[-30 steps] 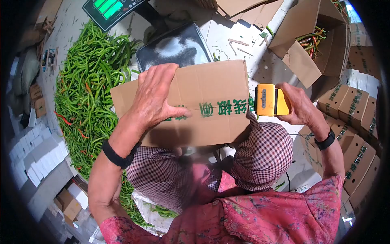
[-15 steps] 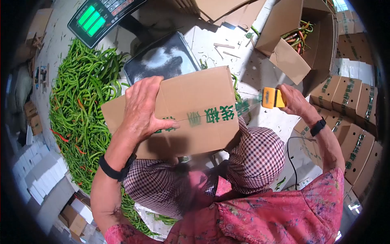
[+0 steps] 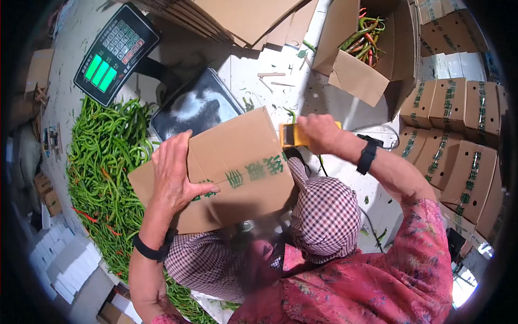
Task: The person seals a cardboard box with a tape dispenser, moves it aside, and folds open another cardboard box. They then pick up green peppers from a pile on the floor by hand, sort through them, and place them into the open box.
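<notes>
A closed cardboard box [image 3: 237,151] lies tilted over my knees, with green-lettered clear tape along its middle seam. My left hand [image 3: 175,173] grips its left part, thumb laid across the top face near the tape. In my right hand [image 3: 322,134] is a yellow tape dispenser [image 3: 291,135], held against the box's right end. My fingers wrap round the dispenser and hide part of it. Behind the box stands a scale with a dark platform [image 3: 194,108] and a lit green display [image 3: 101,74].
Green chili peppers [image 3: 108,162] are heaped on the left. An open carton [image 3: 359,83] at the upper right holds red and green peppers [image 3: 367,43]. Taped boxes [image 3: 469,178] are stacked at the right, flattened cardboard [image 3: 243,19] at the top. Checked cloth [image 3: 326,216] covers my knees.
My right hand has moved left with the tape dispenser, from out beyond the box to its right end. The tape stretched between them no longer shows. My left hand keeps its hold.
</notes>
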Tool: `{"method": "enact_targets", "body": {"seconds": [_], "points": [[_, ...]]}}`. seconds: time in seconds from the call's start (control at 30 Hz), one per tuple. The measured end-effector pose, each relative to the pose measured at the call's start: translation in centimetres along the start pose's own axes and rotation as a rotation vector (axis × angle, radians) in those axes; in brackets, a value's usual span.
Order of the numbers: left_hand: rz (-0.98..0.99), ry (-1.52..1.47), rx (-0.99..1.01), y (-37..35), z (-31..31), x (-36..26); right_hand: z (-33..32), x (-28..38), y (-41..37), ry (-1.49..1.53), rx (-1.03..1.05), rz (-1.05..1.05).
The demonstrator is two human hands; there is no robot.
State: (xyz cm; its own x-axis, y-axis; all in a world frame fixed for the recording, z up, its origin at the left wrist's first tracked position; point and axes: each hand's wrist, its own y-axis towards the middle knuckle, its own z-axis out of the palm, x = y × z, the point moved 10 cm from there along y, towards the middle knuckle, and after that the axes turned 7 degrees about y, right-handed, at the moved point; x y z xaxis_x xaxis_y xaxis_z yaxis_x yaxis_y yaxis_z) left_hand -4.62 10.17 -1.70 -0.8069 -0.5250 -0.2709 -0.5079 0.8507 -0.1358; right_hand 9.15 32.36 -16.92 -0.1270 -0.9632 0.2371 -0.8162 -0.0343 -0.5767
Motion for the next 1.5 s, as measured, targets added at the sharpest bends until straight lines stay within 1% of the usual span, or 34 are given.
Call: {"method": "enact_targets", "body": {"seconds": [0.03,0.1,0.17,0.2,0.23,0.3,0.33,0.37,0.4,0.43,0.47,0.5,0.57,0.63,0.7,0.77,0.83,0.87,0.93,0.97,1.0,1.03,1.1,1.17,1.2,1.23,1.27,1.3,1.33,1.37,1.43,1.5], "points": [[-0.001,0.014,-0.003,-0.1,-0.1,0.2,1.7,-2.7,0.1,0.222,0.126,0.153],[0.027,0.034,0.003,-0.1,0.5,0.2,3.4,-7.6,-1.7,0.492,0.117,0.230],[0.004,0.048,0.009,0.1,0.7,0.4,7.5,-13.1,-3.7,0.835,0.020,0.309],[0.021,0.055,0.007,0.3,0.7,0.2,9.6,-15.4,-4.9,0.921,0.032,0.421],[0.014,0.059,0.015,0.2,0.8,0.2,11.6,-17.4,-5.8,0.916,0.017,0.485],[0.020,0.067,0.041,0.1,1.2,0.3,16.0,-21.2,-6.7,0.888,-0.047,0.516],[0.016,0.094,0.044,0.0,1.3,0.5,16.8,-21.9,-7.7,0.868,-0.067,0.596],[0.010,0.121,0.047,-0.1,1.5,0.5,18.7,-23.7,-8.0,0.664,-0.137,0.652],[-0.006,0.103,0.060,-0.1,1.4,0.6,16.1,-22.6,-8.9,0.435,-0.326,0.649],[0.001,0.104,0.068,0.0,1.5,0.5,11.8,-20.2,-9.6,0.197,-0.509,0.635],[-0.006,0.098,0.063,0.1,1.4,0.5,10.6,-19.4,-8.8,0.250,-0.518,0.617],[-0.014,0.091,0.057,0.2,1.5,0.6,8.7,-17.7,-8.6,0.342,-0.655,0.529],[-0.013,0.094,0.054,0.2,1.4,0.5,11.3,-14.9,-5.3,0.681,-0.511,0.399],[-0.003,0.107,0.052,0.4,1.2,0.3,14.4,-10.5,-2.5,0.644,-0.311,0.301],[-0.016,0.101,0.061,0.4,1.1,0.3,19.0,-8.1,-1.3,0.547,-0.165,0.343],[-0.032,0.089,0.075,0.3,1.3,0.6,21.4,-8.0,-1.0,0.515,-0.175,0.346],[-0.010,0.095,0.058,0.3,1.3,0.6,21.7,-8.4,-1.3,0.491,-0.185,0.396],[-0.007,0.088,0.052,0.4,1.0,0.4,21.3,-8.1,-2.2,0.438,-0.244,0.318],[-0.002,0.080,0.036,0.5,1.0,0.4,25.5,-8.3,-5.0,0.294,0.188,0.373],[0.006,0.075,0.028,0.2,0.8,0.5,26.4,-7.9,-6.6,0.217,0.334,0.335],[0.007,0.059,0.019,0.2,0.7,0.6,26.6,-8.5,-7.6,0.234,0.403,0.366],[-0.016,0.073,0.008,0.2,0.7,0.8,25.1,-8.9,-7.7,0.266,0.374,0.416],[0.028,0.058,-0.011,0.0,0.5,0.4,20.0,-9.3,-5.8,0.503,0.190,0.353],[0.011,0.042,-0.003,-0.3,0.3,0.7,8.9,-8.8,-4.4,0.764,-0.237,0.184],[0.033,0.053,-0.023,-0.5,0.2,0.5,1.7,-7.3,-5.2,0.950,-0.405,0.103],[0.055,0.065,-0.041,-0.7,-0.2,0.2,-3.8,-5.6,-6.1,1.214,-0.450,0.086],[0.055,0.045,-0.060,-0.9,-0.6,-0.2,-7.1,-3.8,-6.7,1.442,-0.351,0.100],[0.054,0.046,-0.075,-1.1,-0.8,-0.2,-11.0,-1.3,-7.9,1.509,-0.315,0.099],[0.080,0.064,-0.080,-1.4,-0.6,-0.4,-14.5,1.2,-9.1,1.421,-0.287,-0.018],[0.102,0.080,-0.086,-1.7,-0.4,-0.6,-15.7,2.9,-9.1,1.403,-0.291,-0.022],[0.108,0.100,-0.117,-2.2,-0.2,-0.6,-16.8,5.7,-8.8,1.361,-0.273,0.089],[0.114,0.128,-0.140,-2.6,-0.1,-0.7,-14.3,7.2,-6.5,1.150,-0.384,0.144]]}}
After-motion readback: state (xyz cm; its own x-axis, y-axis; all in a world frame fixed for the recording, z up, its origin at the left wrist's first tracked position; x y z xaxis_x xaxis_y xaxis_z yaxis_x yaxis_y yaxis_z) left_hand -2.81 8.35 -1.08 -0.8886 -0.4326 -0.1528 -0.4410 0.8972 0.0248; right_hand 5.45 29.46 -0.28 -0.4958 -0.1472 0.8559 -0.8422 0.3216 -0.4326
